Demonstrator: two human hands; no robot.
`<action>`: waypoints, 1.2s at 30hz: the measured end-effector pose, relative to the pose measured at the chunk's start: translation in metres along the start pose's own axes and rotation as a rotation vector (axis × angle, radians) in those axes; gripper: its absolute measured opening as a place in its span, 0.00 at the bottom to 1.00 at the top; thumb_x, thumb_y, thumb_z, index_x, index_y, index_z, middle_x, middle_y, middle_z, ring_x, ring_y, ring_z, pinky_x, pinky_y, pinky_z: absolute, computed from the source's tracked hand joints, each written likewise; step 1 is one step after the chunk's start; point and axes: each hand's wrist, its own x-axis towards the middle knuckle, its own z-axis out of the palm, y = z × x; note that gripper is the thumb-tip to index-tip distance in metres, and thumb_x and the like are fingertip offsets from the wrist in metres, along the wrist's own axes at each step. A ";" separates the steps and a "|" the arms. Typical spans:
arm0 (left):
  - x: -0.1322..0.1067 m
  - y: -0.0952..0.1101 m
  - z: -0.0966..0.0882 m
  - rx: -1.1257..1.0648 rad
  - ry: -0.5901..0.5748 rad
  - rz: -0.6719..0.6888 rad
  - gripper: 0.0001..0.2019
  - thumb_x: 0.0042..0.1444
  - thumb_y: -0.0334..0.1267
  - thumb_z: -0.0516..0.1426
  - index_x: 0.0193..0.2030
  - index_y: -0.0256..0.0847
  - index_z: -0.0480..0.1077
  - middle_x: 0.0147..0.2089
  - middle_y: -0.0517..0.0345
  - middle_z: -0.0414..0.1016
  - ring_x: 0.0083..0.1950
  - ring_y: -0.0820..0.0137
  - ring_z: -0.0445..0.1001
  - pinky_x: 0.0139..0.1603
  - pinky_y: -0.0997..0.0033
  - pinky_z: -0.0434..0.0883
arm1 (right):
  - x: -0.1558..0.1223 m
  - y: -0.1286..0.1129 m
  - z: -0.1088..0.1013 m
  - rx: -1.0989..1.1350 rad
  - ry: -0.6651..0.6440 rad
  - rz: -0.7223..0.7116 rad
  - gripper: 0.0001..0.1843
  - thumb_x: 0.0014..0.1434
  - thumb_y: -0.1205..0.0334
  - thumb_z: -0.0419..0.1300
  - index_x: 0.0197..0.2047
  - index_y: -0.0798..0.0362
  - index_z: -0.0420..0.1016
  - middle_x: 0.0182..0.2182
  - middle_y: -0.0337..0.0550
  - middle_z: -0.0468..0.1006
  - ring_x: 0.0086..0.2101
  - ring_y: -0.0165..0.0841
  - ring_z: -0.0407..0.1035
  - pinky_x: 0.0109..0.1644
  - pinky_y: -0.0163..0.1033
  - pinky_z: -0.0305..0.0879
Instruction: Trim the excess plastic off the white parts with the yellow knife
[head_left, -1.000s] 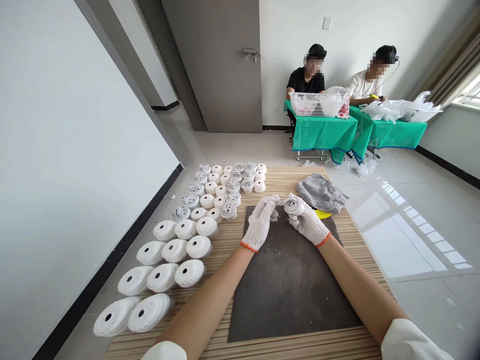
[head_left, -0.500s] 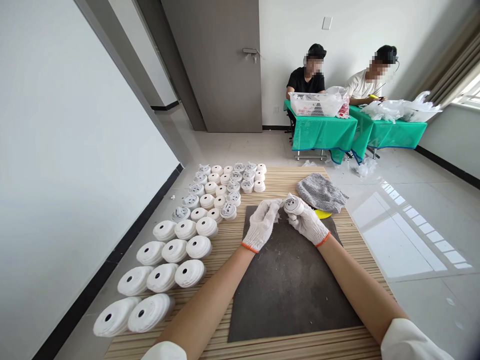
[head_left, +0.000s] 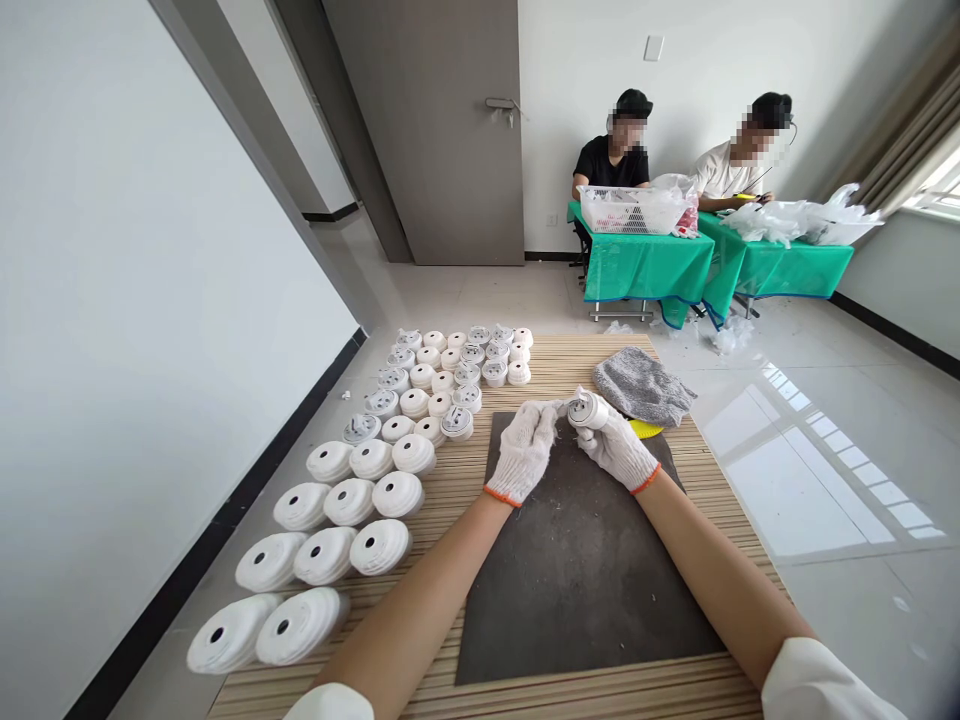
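My right hand (head_left: 619, 445), in a white knit glove, is closed round a small round white plastic part (head_left: 586, 409) held above the far end of a dark grey mat (head_left: 577, 570). My gloved left hand (head_left: 525, 447) is curled shut just left of that part, its fingertips pinched near the part's edge; what they pinch is too small to make out. Both hands hover over the mat on a striped wooden table (head_left: 720, 500).
Rows of white round housings (head_left: 352, 500) and smaller white parts (head_left: 450, 375) fill the table's left side. A grey cloth (head_left: 641, 385) lies over a yellow object (head_left: 646, 428) behind the mat. Two people sit at green-covered tables (head_left: 645, 262) with a white basket (head_left: 626, 208) at the back.
My hands have barely shifted; the left hand's fingertips have drawn slightly closer to the white part. Everything else stays put.
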 end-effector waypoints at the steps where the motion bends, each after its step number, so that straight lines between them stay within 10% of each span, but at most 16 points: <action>1: 0.000 -0.001 0.000 0.004 0.000 0.003 0.16 0.71 0.48 0.49 0.37 0.44 0.70 0.32 0.60 0.69 0.36 0.71 0.70 0.46 0.69 0.69 | 0.000 0.000 0.000 0.003 0.001 -0.001 0.20 0.46 0.60 0.76 0.41 0.51 0.75 0.25 0.33 0.72 0.20 0.20 0.59 0.20 0.25 0.57; 20: 0.002 -0.005 0.000 -0.028 0.000 -0.196 0.12 0.66 0.49 0.55 0.40 0.47 0.76 0.35 0.59 0.77 0.40 0.69 0.74 0.48 0.68 0.71 | 0.003 0.011 -0.011 -0.262 -0.087 -0.002 0.22 0.53 0.40 0.65 0.32 0.53 0.76 0.16 0.38 0.68 0.15 0.26 0.60 0.16 0.30 0.55; 25: -0.001 0.001 0.002 -0.105 0.104 -0.176 0.15 0.64 0.47 0.58 0.54 0.46 0.75 0.57 0.54 0.77 0.44 0.71 0.76 0.52 0.66 0.74 | 0.006 0.012 -0.015 -0.217 -0.017 0.022 0.19 0.64 0.46 0.63 0.44 0.56 0.76 0.31 0.41 0.77 0.24 0.27 0.68 0.24 0.31 0.66; 30: -0.003 0.004 -0.002 0.018 -0.104 -0.069 0.24 0.55 0.45 0.66 0.59 0.50 0.75 0.61 0.53 0.73 0.54 0.65 0.77 0.59 0.63 0.74 | -0.004 0.012 -0.012 -0.232 -0.021 0.020 0.21 0.69 0.53 0.62 0.60 0.55 0.72 0.54 0.50 0.76 0.48 0.39 0.75 0.51 0.49 0.76; 36: -0.003 0.005 -0.002 0.090 -0.097 -0.116 0.25 0.60 0.50 0.62 0.63 0.52 0.73 0.62 0.53 0.72 0.55 0.63 0.77 0.63 0.62 0.71 | -0.011 0.010 -0.008 -0.259 -0.029 0.026 0.22 0.69 0.53 0.62 0.61 0.55 0.72 0.56 0.50 0.75 0.50 0.40 0.74 0.52 0.51 0.76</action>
